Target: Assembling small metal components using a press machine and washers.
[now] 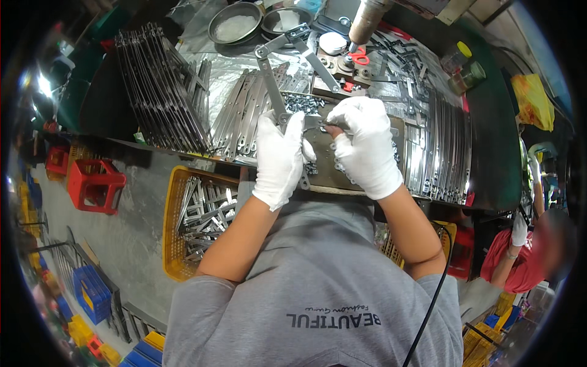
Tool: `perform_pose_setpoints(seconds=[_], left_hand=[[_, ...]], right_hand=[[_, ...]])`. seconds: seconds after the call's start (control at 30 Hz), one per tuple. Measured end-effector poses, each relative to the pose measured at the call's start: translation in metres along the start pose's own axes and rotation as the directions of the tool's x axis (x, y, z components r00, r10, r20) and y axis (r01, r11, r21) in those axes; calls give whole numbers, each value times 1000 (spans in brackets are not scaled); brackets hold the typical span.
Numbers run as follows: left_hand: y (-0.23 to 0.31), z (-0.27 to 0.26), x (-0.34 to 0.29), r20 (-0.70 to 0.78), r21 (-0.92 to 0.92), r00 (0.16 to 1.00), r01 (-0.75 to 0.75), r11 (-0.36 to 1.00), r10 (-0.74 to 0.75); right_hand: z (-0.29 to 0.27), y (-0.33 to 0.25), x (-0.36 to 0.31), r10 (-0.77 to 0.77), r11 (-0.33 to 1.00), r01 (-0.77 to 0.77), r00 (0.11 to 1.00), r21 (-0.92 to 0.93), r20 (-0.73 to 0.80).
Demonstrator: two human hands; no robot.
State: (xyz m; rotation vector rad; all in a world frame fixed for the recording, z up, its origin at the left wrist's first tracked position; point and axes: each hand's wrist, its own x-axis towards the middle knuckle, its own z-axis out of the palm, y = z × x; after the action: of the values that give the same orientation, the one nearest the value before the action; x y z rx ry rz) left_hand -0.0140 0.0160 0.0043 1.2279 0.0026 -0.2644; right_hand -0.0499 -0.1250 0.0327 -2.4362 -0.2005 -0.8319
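Note:
My left hand (279,160), in a white glove, is closed around the lower end of a linkage of flat metal bars (271,79). The jointed bars rise from it, bend at a pivot and fold back toward the press. My right hand (369,150), also gloved and with one bare fingertip showing, pinches at the bar's end beside the left fingers. Whatever small piece sits in that pinch is too small to make out. Just beyond both hands lies a heap of small metal fasteners (302,104).
Behind the hands stands a press head (367,24) above a metal block, with red-handled scissors (359,56) nearby. Long bars are stacked left (160,92) and right (445,147). A yellow basket (173,217) of metal parts sits below the left table edge. A co-worker in red (512,260) is at right.

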Motion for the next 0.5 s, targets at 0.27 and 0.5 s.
perform_pose_setpoints(seconds=[0.27,0.5], left_hand=[[11,2,-5,8,72,1000,5,997,-6],[7,1,-3,71,128,997,30,991,-40]], right_hand=[[1,2,-7,-228,941,210,973,-265,-37],[-4,4,-9,-150,980,153,988,-130,29]])
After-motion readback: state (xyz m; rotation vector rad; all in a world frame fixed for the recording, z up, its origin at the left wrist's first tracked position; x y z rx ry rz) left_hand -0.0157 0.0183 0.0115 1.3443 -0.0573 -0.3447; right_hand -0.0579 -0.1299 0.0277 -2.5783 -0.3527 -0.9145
